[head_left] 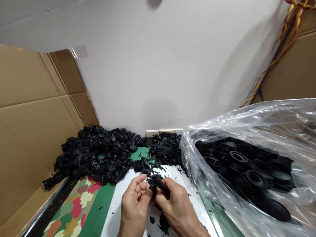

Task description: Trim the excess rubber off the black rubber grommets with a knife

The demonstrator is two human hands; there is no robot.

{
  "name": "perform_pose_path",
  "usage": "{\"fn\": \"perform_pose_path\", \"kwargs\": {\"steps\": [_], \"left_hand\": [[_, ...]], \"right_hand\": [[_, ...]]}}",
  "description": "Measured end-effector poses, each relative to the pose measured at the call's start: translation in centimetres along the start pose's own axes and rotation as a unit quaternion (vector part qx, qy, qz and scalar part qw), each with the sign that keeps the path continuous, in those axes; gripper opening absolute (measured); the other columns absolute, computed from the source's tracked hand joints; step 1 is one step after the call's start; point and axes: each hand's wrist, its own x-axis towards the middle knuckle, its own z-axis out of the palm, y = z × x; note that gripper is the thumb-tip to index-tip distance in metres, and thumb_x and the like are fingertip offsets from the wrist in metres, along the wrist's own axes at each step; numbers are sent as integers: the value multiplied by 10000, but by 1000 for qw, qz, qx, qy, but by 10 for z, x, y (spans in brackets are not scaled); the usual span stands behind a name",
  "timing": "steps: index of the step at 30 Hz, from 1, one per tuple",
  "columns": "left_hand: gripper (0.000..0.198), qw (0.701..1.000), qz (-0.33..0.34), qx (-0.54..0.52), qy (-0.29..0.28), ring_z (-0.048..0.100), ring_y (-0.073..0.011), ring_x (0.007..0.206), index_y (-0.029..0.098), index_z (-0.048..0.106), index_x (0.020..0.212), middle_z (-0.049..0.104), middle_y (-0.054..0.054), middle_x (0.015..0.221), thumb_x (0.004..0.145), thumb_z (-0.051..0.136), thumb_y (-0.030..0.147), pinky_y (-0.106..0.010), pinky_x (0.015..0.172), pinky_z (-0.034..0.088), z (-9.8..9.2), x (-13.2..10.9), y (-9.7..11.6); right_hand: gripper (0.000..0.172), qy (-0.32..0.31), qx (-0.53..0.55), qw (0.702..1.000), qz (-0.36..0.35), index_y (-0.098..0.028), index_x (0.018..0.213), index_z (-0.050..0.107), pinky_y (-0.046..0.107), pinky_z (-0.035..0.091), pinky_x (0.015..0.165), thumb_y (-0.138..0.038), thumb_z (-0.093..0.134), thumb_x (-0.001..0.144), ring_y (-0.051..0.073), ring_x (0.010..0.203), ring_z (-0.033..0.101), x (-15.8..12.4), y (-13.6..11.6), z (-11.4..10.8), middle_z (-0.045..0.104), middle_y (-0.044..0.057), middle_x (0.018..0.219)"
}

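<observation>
Left hand [134, 204] and right hand [176, 204] are nearest, close together. On the left the fingers are curled in, thumb and fingertips pinched on a small black piece [152, 189], partly hidden between the hands. On the right they are wrapped round a black stick [161, 185], whose tip sits just above that piece. Beneath the fingers is a white sheet [115, 201], with black scraps [163, 223] strewn under and around them. Left of them run a green strip [99, 205] and a patterned strip [74, 210]; right of them, a clear bag [194, 164] holds ribbed black parts [238, 157]. Beyond the fingers, a pile [103, 153] of black pieces spreads to the left, and a scrap heap [166, 146] lies straight ahead. Farther off, cardboard [32, 115] stands to their left, with a pale wall [158, 65] behind everything.
</observation>
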Motion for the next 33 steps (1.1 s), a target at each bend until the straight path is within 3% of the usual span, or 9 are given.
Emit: {"fn": "perform_pose_path", "kwargs": {"steps": [2,6,9,13,17,21,26,30,33], "left_hand": [[380,999,-34,-33,18,613,-154,572,147,608,970,648,-10,675,679,739,354,-240,519,527,1,2,2],[444,996,-68,-40,44,608,-156,572,128,620,938,650,-20,671,604,787,367,-240,490,520,1,4,5],[413,994,-67,-54,66,587,-138,528,121,640,901,642,-11,638,604,785,369,-229,466,504,4,4,9],[368,992,-65,-73,81,546,-115,469,124,654,852,625,8,576,604,781,364,-216,436,478,8,2,14],[373,993,-64,-62,76,570,-132,497,126,653,854,653,-14,598,599,783,365,-223,454,483,8,2,16],[419,996,-68,-39,52,616,-168,572,130,644,880,677,-41,667,580,792,382,-252,507,504,2,3,11],[405,999,-42,7,33,596,-162,610,127,631,949,657,-34,704,646,748,369,-265,572,506,-3,5,2],[396,998,-47,11,34,576,-158,612,125,640,949,649,-32,701,644,747,354,-256,566,493,-2,7,2],[388,998,-56,0,31,574,-149,595,127,646,957,656,-37,716,652,739,349,-241,536,485,0,6,3]], "right_hand": [[108,-10,101,993,56,-211,560,444,239,328,486,-215,497,654,131,497,436,3,0,-3,457,-37,518],[161,-13,263,950,168,-196,585,473,210,244,395,-310,563,656,67,385,278,8,2,-13,314,-104,441],[154,2,335,923,188,-195,598,468,196,207,375,-285,586,637,44,374,207,10,4,-18,271,-126,446],[234,-20,364,912,190,-206,537,408,191,183,362,-300,585,657,32,370,178,12,8,-19,284,-120,455],[280,-12,336,926,170,-187,582,493,199,184,371,-407,631,687,44,373,209,11,8,-16,303,-115,451],[241,-26,262,958,114,-151,690,611,217,236,407,-390,639,682,71,417,282,7,2,-17,369,-85,491],[229,-101,155,982,36,-168,601,548,256,336,532,-350,524,738,138,557,423,1,-7,-16,479,-15,577],[250,-92,58,993,39,-180,614,533,282,345,563,-381,462,744,177,599,454,0,-8,-11,507,14,613],[268,-101,47,992,53,-185,625,523,273,329,544,-398,435,763,171,581,446,0,-6,-7,499,9,603]]}}
